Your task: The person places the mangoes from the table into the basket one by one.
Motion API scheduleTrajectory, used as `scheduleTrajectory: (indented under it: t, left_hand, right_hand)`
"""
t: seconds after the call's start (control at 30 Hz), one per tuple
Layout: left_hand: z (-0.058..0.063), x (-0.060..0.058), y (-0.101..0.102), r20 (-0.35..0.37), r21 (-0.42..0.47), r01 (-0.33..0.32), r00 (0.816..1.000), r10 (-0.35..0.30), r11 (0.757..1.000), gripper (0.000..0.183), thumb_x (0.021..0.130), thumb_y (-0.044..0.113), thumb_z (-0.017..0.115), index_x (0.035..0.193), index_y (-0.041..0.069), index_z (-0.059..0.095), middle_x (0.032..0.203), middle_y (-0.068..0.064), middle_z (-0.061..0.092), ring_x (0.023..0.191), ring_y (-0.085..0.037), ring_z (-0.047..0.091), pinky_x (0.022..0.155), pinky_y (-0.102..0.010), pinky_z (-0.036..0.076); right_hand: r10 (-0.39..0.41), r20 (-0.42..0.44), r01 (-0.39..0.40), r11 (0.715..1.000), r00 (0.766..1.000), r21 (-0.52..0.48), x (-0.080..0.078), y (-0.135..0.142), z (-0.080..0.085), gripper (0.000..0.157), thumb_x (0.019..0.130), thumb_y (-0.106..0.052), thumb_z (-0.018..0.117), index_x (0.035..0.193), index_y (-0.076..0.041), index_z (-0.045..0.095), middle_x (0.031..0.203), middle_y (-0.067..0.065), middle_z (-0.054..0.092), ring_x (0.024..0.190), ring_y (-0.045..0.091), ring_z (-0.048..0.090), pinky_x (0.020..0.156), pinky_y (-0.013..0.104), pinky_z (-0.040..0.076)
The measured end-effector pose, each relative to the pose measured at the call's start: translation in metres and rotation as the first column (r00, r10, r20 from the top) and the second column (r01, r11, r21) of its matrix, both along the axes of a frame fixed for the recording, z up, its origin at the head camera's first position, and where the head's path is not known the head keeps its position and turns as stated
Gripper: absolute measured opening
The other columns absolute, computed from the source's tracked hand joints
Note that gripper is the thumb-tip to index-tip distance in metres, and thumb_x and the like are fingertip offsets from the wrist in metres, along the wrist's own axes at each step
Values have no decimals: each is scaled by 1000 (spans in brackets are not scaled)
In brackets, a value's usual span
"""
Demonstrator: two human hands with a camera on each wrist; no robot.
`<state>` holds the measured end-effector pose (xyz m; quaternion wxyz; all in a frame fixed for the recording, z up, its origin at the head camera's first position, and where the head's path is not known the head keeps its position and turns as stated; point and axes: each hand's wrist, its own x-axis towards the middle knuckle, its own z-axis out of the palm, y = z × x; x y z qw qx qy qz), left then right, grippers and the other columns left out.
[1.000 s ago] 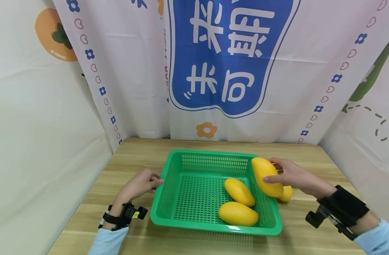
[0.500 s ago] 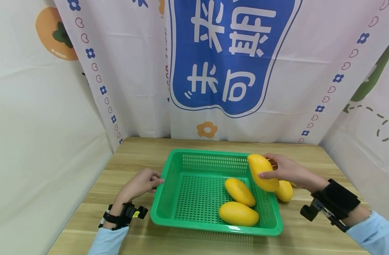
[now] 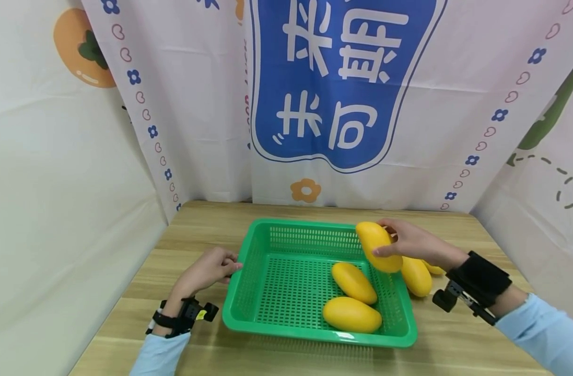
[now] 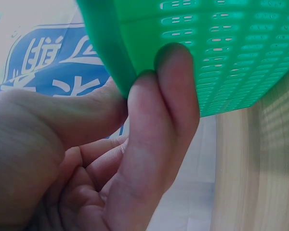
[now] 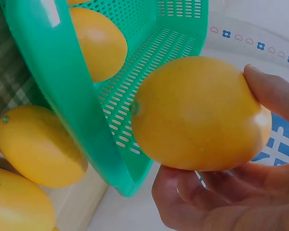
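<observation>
Green plastic is gripped at the left, where the rim of the basket [image 3: 288, 292] is pinched by the left hand [image 3: 213, 269], thumb at the lip and fingers set against the outer wall; the basket is judged to be steadied this way. Its walls are pierced with rounded slots and its floor with a fine grid, while the rim is smooth and thick. Beneath it, the table [image 3: 201, 224] is finished in pale, streaked wood grain.

Toward the right of the basket floor, two pieces of fruit are contained: a slanted mango [image 3: 354, 283] and, nearer the front, a sideways mango [image 3: 352, 315], both plump, smooth and yellow.

Over the far right corner, a raised mango [image 3: 377, 248] is clasped between the thumb and fingers of the right hand [image 3: 413, 241]; a small greenish stem scar is shown in the right wrist view. The step in hand is judged to be the loading of the basket, with this fruit not yet set down. A shift inward, a gentle lowering and a release seem to be called for; such a rounded shape could roll if dropped.

Farthest right, outside the wall, a loose mango [image 3: 416, 277] is seen, with a partly hidden mango [image 3: 434, 268] behind it.
</observation>
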<state>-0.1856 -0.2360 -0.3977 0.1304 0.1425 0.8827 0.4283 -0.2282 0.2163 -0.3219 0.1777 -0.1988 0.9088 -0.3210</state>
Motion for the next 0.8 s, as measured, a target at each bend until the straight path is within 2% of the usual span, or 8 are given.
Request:
scheduleTrajectory:
  t: [0.17,0.27,0.37,0.57,0.63,0.8]
  left_hand:
    - [-1,-1,1,-2,-19,-9,1000,9,1000,23,101,11,58,113,-7,68,83,-9,70,76,-18,68,71,-37,63]
    - [-2,-2,2,-2,-29,-14,1000,14,999,23,101,10,58,113,-7,68,74,-10,62,73,-19,65,73,-41,63]
    - [-2,-2,2,-7,-29,-14,1000,13,999,24,101,10,58,114,-8,67,75,-8,63,74,-18,66,73,-42,63]
    - [-3,-2,2,-1,-28,-22,1000,22,999,25,101,10,57,116,-8,66,84,-6,71,78,-15,69,73,-40,63]
    - [-3,-1,2,1,-26,-22,1000,22,999,25,101,10,58,116,-8,67,83,-5,70,77,-16,68,72,-38,63]
    - [-3,-1,1,-2,-30,-24,1000,24,999,24,101,10,57,115,-7,67,80,-5,68,74,-17,65,69,-31,62]
  right_hand:
    - [19,-21,-19,1000,1000,21,-6,-7,0,72,89,-33,74,142,4,43,131,20,58,114,34,56,97,51,53]
    - [26,-42,-24,999,999,33,-9,-9,-2,68,88,-31,76,140,3,47,130,20,59,111,32,57,95,50,53]
    - [33,-65,-30,998,997,48,-13,-11,-5,67,87,-29,77,138,4,49,127,20,60,103,28,58,91,46,54]
    - [65,-100,-55,994,993,98,-21,-17,-4,60,85,-23,78,133,3,54,122,19,62,96,25,57,88,42,52]
    - [81,-118,-68,991,990,113,-24,-20,-1,56,85,-21,79,130,3,56,119,17,63,95,26,57,87,42,52]
    - [88,-136,-66,985,987,157,-30,-28,1,59,83,-20,80,132,3,57,121,18,65,99,27,59,92,47,52]
